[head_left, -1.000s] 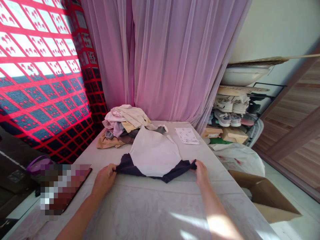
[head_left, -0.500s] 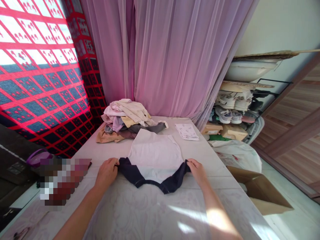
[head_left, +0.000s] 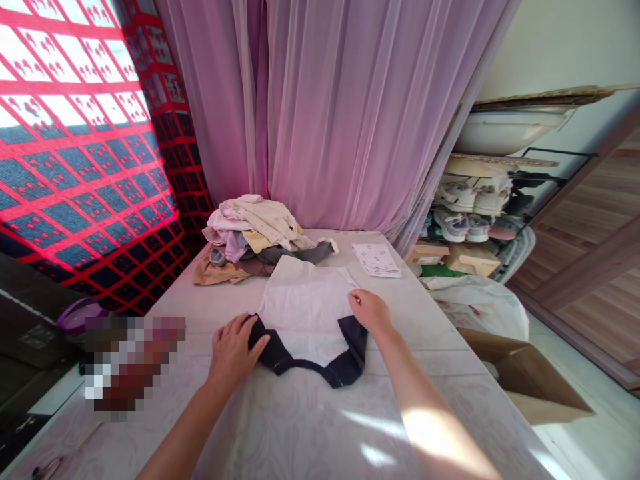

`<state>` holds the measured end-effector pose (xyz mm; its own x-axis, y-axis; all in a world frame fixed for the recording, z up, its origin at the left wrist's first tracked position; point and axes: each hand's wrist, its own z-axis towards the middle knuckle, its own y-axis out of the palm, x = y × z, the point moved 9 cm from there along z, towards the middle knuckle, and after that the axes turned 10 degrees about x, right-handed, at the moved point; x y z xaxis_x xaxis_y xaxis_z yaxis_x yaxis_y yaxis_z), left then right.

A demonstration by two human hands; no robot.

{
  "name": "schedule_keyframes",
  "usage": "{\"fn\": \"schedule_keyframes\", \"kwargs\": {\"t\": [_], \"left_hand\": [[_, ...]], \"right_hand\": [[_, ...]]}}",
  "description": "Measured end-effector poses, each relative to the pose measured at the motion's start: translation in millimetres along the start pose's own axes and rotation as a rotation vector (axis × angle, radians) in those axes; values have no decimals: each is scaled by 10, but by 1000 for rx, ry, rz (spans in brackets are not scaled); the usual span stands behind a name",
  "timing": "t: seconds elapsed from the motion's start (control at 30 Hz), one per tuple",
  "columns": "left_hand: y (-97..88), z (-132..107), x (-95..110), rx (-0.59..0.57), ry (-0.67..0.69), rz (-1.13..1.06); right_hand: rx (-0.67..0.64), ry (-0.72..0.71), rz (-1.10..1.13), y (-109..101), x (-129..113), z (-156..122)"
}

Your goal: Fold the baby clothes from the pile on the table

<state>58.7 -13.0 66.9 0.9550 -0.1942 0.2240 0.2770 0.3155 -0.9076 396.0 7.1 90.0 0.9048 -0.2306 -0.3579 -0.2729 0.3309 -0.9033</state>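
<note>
A small shirt (head_left: 310, 303) with a white body and dark navy sleeves lies flat on the table, its neckline turned toward me. My left hand (head_left: 234, 350) rests on the left sleeve, palm down, with thumb and fingers apart. That sleeve's end is folded inward, partly under my fingers. Curled fingers of my right hand (head_left: 371, 311) pinch the white side edge of the shirt, just above the right sleeve. This sleeve is also bent inward over the body. The fingertips of my right hand are partly hidden.
A heap of loose clothes (head_left: 253, 233) sits at the table's back left. A folded white printed cloth (head_left: 376, 259) lies at the back right. Right of the table (head_left: 290, 433) stand a shoe rack (head_left: 480, 177) and an open cardboard box (head_left: 545, 380). A pink curtain (head_left: 340, 120) hangs behind.
My right hand has left the right sleeve's end and moved up and inward to the shirt's side. My left hand has shifted inward and flattened on its sleeve. Both sleeves are now folded in.
</note>
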Motion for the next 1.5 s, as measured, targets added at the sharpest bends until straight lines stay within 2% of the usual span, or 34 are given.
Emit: {"fn": "schedule_keyframes", "kwargs": {"t": [0.1,0.23,0.37,0.47,0.53,0.6,0.67,0.73,0.8,0.93,1.0,1.1,1.2,1.27,1.37,1.43,1.5], "left_hand": [[37,66,-231,-47,-118,67],[138,20,-319,-159,-140,115],[190,-132,-428,-113,-191,215],[254,-241,-609,-117,-284,217],[263,-261,-684,-114,-319,185],[255,-235,-679,-114,-324,122],[248,-177,-598,-130,-304,19],[215,-103,-501,-134,-292,-105],[122,-12,-447,-101,-301,-214],[-234,262,-465,1,-341,-364],[-526,447,-476,77,-354,-443],[-1074,694,-449,219,-389,-714],[-1648,861,-325,327,-362,-1063],[-1976,926,-268,396,-367,-1223],[-2343,1025,-168,485,-343,-1345],[-2516,1104,-72,550,-290,-1362],[-2597,1210,68,582,-215,-1349]], "right_hand": [[-1,-135,57,85,-418,174],[-37,-338,144,305,-1140,408],[-94,-364,208,580,-1680,707],[-105,-338,239,765,-1895,893],[-113,-333,246,865,-1957,945],[-118,-323,252,911,-1948,958],[-98,-302,265,858,-1864,973],[-46,-257,293,679,-1703,1027],[16,-192,334,395,-1486,1113],[111,-93,497,-377,-1084,1213],[166,-82,705,-828,-970,1160],[283,-133,910,-1485,-881,949],[389,-143,989,-1963,-772,705],[446,-126,983,-2168,-687,577],[497,-112,948,-2344,-597,462],[518,-100,940,-2402,-543,431],[539,-76,923,-2420,-466,435]]}}
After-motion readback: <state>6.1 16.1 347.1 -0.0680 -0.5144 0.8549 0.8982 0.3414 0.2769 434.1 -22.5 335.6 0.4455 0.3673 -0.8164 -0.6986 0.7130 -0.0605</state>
